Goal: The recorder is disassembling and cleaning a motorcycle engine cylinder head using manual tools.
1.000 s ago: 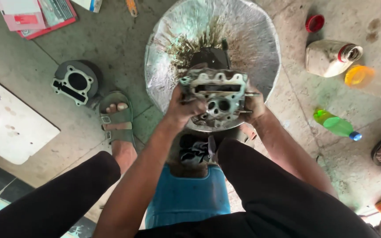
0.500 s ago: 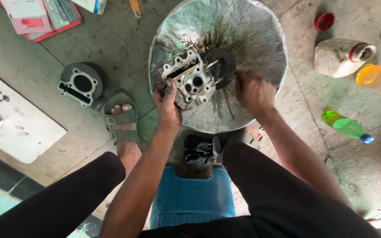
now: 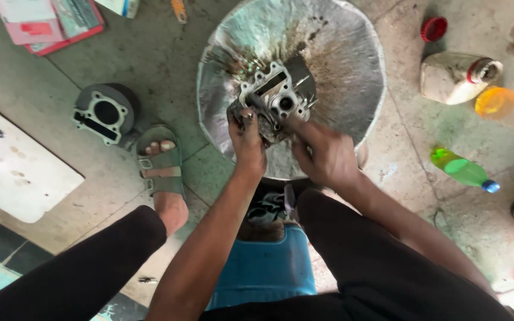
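A wide, round, dented metal basin [image 3: 352, 77], streaked with dark grime, is being used as the work place on the concrete floor. Inside the basin, toward its near left part, a grey cast-metal engine cylinder head [image 3: 278, 95] with a rectangular opening and a round port is being held tilted over the basin's bottom. It is being gripped at its lower left corner by the left hand [image 3: 247, 139], whose fingers are being curled shut around the casting's edge. The casting's lower right side is being touched by the right hand [image 3: 323, 156]; how firmly those fingers are closing on it cannot be told, since they are blurred.

Left of the basin, a white flat board [image 3: 19, 172] is lying on the floor, and between it and the basin a dark finned engine cylinder block [image 3: 103, 110] is standing beside a sandalled foot [image 3: 163, 169]. Right of the basin, a dirty white plastic oil jug [image 3: 456, 77] is lying on its side, with a green plastic bottle [image 3: 464, 171] nearer and a small red cap [image 3: 433, 28] farther off.
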